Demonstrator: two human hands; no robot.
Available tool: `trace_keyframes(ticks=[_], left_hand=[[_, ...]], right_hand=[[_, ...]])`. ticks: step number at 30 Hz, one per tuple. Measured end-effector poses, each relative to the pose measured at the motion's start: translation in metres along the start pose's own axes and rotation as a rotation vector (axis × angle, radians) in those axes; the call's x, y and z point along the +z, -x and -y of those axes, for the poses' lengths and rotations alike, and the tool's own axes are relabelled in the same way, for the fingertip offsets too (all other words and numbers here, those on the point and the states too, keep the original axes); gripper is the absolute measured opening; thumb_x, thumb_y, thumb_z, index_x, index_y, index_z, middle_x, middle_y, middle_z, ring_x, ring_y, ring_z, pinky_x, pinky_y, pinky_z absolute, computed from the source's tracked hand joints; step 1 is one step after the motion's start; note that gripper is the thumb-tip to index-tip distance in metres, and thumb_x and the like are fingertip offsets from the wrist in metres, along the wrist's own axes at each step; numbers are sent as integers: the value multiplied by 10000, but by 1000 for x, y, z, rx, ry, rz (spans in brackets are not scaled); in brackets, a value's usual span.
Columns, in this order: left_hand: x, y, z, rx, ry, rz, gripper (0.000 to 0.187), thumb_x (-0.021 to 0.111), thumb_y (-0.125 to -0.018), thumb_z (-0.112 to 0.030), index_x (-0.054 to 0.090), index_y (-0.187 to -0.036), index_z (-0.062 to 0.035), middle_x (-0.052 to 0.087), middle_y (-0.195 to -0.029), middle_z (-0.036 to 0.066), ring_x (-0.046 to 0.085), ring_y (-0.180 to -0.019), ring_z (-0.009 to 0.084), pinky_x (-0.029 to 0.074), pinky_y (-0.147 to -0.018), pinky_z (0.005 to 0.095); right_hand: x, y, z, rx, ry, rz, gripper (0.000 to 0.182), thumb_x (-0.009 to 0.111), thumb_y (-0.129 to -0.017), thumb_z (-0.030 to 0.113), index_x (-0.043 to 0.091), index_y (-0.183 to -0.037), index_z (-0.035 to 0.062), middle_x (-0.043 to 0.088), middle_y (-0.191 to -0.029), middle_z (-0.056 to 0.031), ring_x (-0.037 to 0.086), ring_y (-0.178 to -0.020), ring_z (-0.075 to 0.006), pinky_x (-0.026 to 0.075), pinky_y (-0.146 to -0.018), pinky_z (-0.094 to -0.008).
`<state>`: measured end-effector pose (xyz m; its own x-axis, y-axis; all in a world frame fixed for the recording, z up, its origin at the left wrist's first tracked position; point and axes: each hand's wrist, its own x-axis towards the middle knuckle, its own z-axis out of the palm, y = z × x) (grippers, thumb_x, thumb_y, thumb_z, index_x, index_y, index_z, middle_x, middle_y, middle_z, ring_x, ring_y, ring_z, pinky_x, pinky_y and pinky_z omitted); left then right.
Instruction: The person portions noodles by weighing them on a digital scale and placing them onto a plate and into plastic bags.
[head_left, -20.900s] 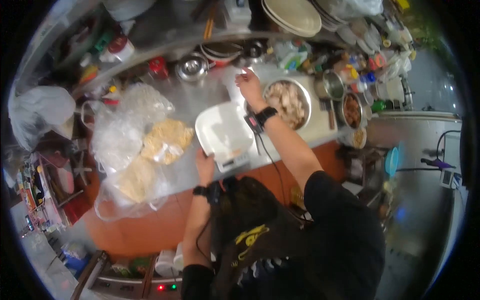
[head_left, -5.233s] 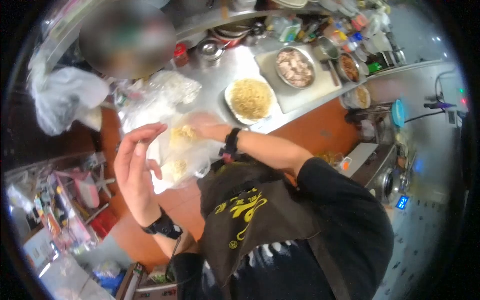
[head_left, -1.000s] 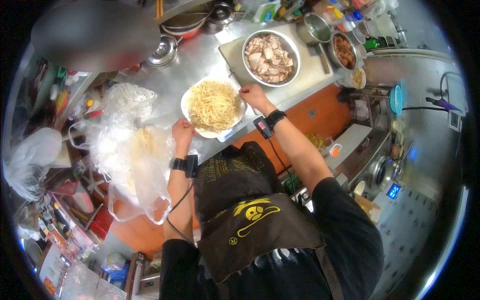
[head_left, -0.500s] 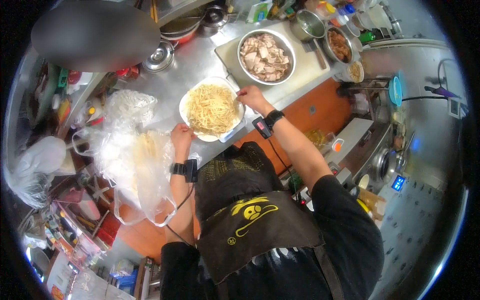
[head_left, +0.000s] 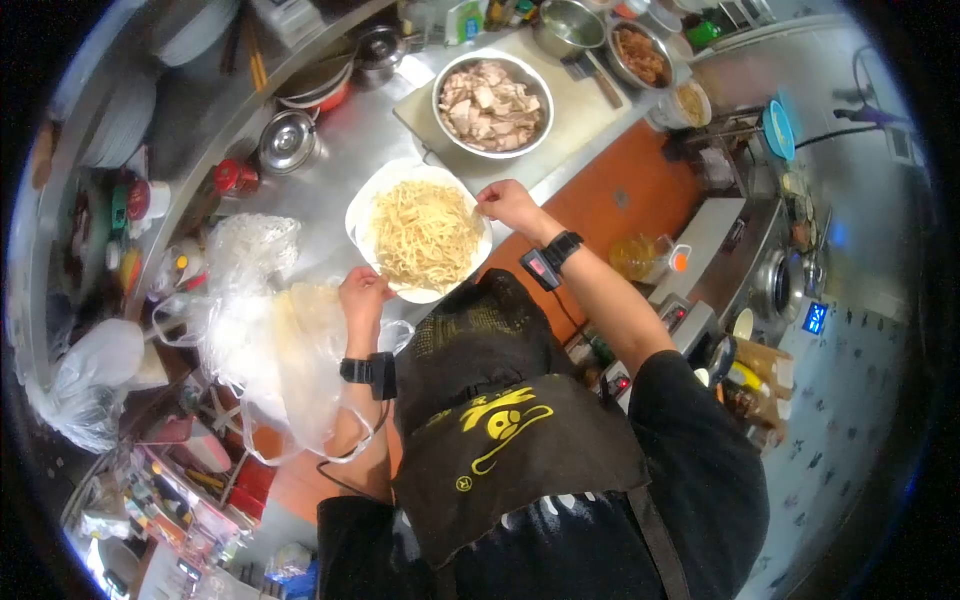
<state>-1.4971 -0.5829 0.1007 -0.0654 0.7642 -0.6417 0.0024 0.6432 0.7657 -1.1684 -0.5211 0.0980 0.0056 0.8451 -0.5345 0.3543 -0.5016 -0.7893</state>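
A white plate (head_left: pixel 482 245) heaped with pale yellow noodle-like strips (head_left: pixel 425 232) is at the front edge of the metal counter. My left hand (head_left: pixel 365 293) pinches its near-left rim, fingers closed. On the right side, my right hand (head_left: pixel 508 207) grips the rim between thumb and fingers. Another white rim (head_left: pixel 360 205) shows under the plate's left side; what it belongs to is mostly hidden. Beyond the plate, a metal bowl of cut meat pieces (head_left: pixel 493 103) sits on a pale cutting board (head_left: pixel 425 115).
Clear plastic bags (head_left: pixel 265 330) bulge beside my left forearm. A cleaver (head_left: pixel 604 86) lies on the board near a metal pot (head_left: pixel 568 30) and a bowl of brown food (head_left: pixel 640 55). A lidded metal pot (head_left: pixel 287 142) stands at the back left. An oil jug (head_left: pixel 645 260) is at right.
The plate has come slightly toward me with both hands on it, and the white rim under its left side shows more. The head view has shifted.
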Motion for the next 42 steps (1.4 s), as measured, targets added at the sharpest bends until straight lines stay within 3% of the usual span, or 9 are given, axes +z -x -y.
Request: trace_keyframes(ticks=[9, 12, 19, 20, 31, 42], left_hand=[[61, 34, -8, 50, -87, 86, 100, 661, -893, 11, 566, -874, -12, 587, -766, 30, 605, -651, 126, 575, -605, 277], [93, 39, 0, 41, -60, 89, 89, 666, -861, 31, 587, -903, 27, 602, -773, 68, 631, -616, 167, 537, -574, 278], [211, 47, 9, -48, -16, 117, 92, 664, -878, 34, 581, -914, 22, 599, -773, 64, 613, -614, 145, 545, -583, 256], [230, 46, 15, -59, -15, 120, 92, 664, -878, 34, 581, -914, 22, 599, -773, 64, 613, -614, 145, 545, -583, 256], [407, -23, 4, -16, -7, 113, 81, 651, -910, 14, 581, -947, 0, 592, -770, 25, 595, -643, 107, 547, -592, 238], [454, -123, 10, 40, 12, 34, 76, 667, -888, 13, 593, -908, 11, 598, -772, 38, 602, -646, 115, 547, -570, 246]], right_hand=[[-58, 64, -30, 56, -79, -59, 200, 724, -803, 106, 712, -922, -55, 712, -818, -84, 651, -731, -141, 532, -693, -290], [-88, 72, -58, 56, -118, -64, 208, 727, -795, 113, 718, -922, -52, 712, -817, -78, 654, -732, -139, 534, -689, -293], [-192, 74, -105, 19, -112, -73, 180, 713, -790, 107, 721, -891, -41, 704, -797, -65, 645, -713, -135, 528, -672, -289], [-211, 71, -112, 51, -79, -46, 152, 712, -825, 86, 717, -929, -25, 704, -848, -60, 642, -774, -126, 523, -726, -279], [-376, -9, -155, 16, -9, -97, 173, 723, -776, 105, 724, -890, -25, 707, -814, -63, 643, -739, -133, 522, -690, -299], [-413, -119, -170, 57, -33, -58, 167, 724, -800, 107, 705, -911, -17, 688, -791, -54, 628, -721, -138, 521, -693, -298]])
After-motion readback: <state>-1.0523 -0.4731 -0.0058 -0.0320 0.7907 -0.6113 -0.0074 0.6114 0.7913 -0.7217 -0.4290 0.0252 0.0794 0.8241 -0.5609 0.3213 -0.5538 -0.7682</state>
